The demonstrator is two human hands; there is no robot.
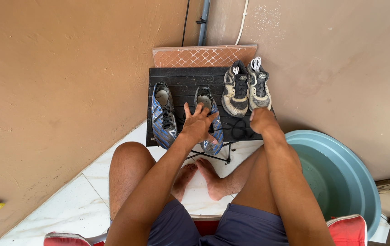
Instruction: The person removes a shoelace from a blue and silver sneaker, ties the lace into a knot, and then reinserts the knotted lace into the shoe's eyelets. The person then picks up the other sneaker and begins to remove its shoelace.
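Blue striped shoe (209,119) under left hand (198,125).

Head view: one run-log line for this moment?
left hand on blue shoe | right hand by grey shoes | black rack | basin right

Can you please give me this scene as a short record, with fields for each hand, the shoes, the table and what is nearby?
left hand: left hand spread on a blue striped shoe
right hand: right hand closed near the grey sneakers; what it holds cannot be told
other shoe: second blue striped shoe, left side of the table
table: small black slatted table in the wall corner
nearby: light blue basin on the right; tile leaning behind the table
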